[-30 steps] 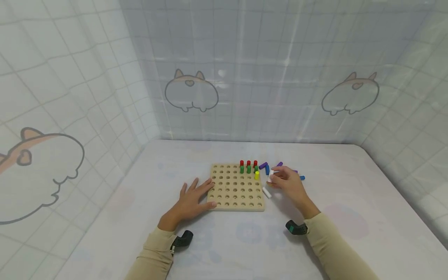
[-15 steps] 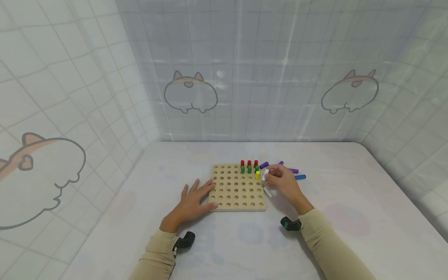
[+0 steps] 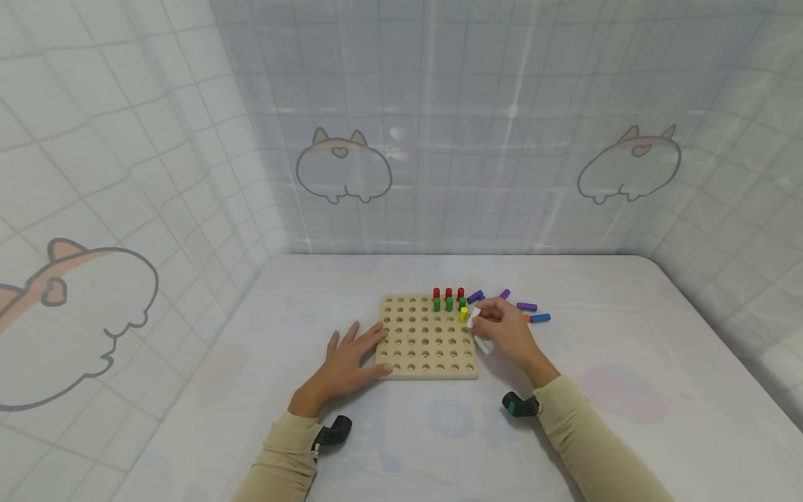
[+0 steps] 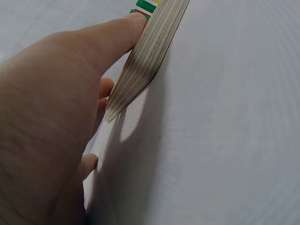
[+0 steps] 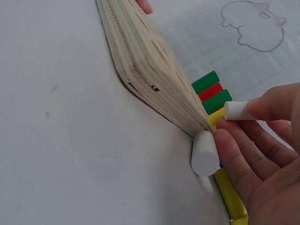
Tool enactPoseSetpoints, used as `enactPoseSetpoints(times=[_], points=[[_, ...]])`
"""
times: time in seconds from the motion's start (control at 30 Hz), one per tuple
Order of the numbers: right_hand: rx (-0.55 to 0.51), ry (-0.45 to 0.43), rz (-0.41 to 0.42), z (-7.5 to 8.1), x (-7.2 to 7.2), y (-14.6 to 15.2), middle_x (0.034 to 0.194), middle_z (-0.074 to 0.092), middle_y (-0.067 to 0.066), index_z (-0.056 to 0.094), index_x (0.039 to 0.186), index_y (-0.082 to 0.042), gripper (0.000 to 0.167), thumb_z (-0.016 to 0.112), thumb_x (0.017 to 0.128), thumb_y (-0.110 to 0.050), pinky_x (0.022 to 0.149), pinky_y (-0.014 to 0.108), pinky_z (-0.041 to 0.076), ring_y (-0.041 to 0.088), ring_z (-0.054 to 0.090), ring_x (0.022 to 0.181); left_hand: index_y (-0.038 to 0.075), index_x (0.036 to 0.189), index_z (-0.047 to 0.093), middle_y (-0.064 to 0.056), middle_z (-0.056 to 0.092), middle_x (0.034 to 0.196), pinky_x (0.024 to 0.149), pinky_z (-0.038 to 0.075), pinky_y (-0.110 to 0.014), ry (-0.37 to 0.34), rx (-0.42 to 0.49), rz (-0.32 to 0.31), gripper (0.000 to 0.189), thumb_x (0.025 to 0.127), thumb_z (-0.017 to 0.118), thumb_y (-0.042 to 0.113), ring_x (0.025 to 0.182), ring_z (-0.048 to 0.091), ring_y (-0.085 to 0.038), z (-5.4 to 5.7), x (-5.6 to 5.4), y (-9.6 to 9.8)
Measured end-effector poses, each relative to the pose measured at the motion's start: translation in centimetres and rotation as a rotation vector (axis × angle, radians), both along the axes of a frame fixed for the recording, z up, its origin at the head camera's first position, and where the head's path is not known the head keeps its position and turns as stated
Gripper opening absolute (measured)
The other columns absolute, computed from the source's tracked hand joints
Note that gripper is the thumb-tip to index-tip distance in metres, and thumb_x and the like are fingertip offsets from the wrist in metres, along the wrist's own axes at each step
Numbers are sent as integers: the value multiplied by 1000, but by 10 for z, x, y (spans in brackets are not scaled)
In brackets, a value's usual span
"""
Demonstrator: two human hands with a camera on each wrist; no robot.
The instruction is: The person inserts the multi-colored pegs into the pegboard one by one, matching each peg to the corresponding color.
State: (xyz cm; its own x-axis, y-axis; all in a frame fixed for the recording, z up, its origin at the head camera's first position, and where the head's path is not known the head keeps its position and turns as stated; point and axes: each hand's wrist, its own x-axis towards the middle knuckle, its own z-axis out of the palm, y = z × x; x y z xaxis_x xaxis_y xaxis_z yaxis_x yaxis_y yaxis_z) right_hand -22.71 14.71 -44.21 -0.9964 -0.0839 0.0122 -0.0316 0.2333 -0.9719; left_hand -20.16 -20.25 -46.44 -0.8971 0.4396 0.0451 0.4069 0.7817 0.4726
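A square wooden pegboard (image 3: 426, 341) with rows of holes lies on the table. Three red pegs (image 3: 448, 293) stand along its far right edge, with three green pegs (image 3: 449, 305) in front and one yellow peg (image 3: 463, 314) nearer still. My left hand (image 3: 345, 366) rests at the board's left side, fingers spread, thumb on the near corner. Thumb and fingertips of my right hand (image 3: 509, 333) pinch a white peg (image 5: 236, 110), held tilted beside the yellow one at the board's right edge. Below that hand, a second white peg (image 5: 205, 157) lies against the board's side.
Loose purple pegs (image 3: 527, 307) and a blue peg (image 3: 541, 318) lie beyond the right hand. Yellow pegs (image 5: 229, 192) show beneath its fingers in the right wrist view. A pale tiled-print wall (image 3: 439, 139) stands behind the table.
My right hand has moved left with the white peg, from above the loose pegs to the board's right edge, and the peg now tilts. The left hand stays on the board.
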Motion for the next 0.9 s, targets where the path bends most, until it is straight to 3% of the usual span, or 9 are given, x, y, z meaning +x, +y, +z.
enactPoseSetpoints(times=[0.4, 0.9], points=[[166, 44, -37, -6, -3, -6, 110, 71, 8, 61, 122, -8, 29, 70, 94, -13, 89, 38, 55, 22, 67, 97, 23, 155, 41, 7, 27, 163, 113, -5, -69, 7, 5, -3, 78, 91, 58, 65, 151, 8, -40, 1, 1, -1], [276, 111, -72, -13, -1, -12, 111, 69, 5, 63, 116, -13, 25, 73, 93, -15, 93, 42, 54, 24, 65, 103, 23, 156, 40, 6, 26, 164, 113, -6, -69, 16, 10, -19, 78, 91, 58, 65, 151, 8, -41, -2, -1, -3]])
